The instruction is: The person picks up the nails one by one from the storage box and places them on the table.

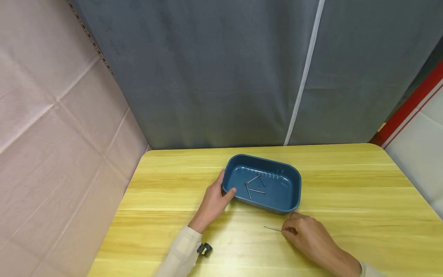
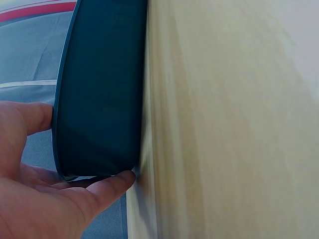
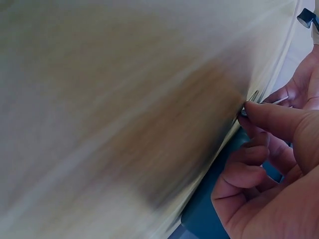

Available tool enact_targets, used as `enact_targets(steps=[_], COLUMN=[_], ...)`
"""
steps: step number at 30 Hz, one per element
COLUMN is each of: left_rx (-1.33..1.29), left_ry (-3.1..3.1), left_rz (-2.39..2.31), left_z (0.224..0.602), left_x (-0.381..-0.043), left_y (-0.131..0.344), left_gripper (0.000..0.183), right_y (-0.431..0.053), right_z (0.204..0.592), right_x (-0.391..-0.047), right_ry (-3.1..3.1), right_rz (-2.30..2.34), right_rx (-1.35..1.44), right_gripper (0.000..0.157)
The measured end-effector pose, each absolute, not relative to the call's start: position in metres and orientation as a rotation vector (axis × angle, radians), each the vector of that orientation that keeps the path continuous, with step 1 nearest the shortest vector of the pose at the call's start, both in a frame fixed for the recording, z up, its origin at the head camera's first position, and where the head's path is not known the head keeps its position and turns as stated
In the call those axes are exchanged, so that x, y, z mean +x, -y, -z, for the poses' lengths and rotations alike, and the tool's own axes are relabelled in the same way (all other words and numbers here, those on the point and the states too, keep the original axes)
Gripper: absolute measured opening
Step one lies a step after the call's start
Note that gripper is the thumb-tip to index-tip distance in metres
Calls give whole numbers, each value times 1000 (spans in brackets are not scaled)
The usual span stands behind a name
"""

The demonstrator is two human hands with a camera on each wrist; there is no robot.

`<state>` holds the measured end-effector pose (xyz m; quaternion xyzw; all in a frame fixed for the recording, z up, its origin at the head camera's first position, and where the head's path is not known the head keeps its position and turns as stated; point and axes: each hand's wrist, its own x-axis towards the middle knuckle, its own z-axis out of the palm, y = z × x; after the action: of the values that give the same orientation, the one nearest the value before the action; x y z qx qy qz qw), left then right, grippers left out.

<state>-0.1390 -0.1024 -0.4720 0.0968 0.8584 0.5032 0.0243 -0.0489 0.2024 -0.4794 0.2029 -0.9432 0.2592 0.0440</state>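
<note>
A deep blue rectangular tray (image 1: 282, 194) with rounded corners stands on the table, several metal nails (image 1: 257, 191) lying loose on its floor. My left hand (image 1: 212, 202) holds the tray's left end, thumb over the near rim and fingers round the outer wall, as the left wrist view shows on the tray wall (image 2: 102, 89). In front of the tray's near right corner, my right hand (image 1: 308, 234) pinches one nail (image 1: 272, 228) by its head end between thumb and forefinger. That nail's point faces left, close over the table.
The yellow wood-grain table (image 1: 173, 184) reaches back to a grey curtain (image 1: 214, 77). Pale quilted panels (image 1: 59, 154) line the left side. A black wrist camera (image 1: 205, 250) sits at the left cuff.
</note>
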Motion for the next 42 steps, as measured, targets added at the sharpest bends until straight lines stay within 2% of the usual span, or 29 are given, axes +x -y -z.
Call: enact_targets(steps=[11,19,28,42], left_rx=[293,295,306,310], left_ry=[-2637,-2651,-2645,-2647], left_rz=[-1586,-1573,-1577,-1575], left_z=[473,474,474,473], left_x=[-138,-138,-139,-138], left_y=[103,102,104,104], left_gripper=[82,82,82,83], right_y=[-203,-203,-208,-211], right_z=[480,472,463,457], right_x=[-46,-41,-37,-45], right_ry=[2892,2837,2651,2476], right_rz=[-816,-906,-976,-1011], right_rx=[607,466,492,485], right_gripper=[22,19,26,26])
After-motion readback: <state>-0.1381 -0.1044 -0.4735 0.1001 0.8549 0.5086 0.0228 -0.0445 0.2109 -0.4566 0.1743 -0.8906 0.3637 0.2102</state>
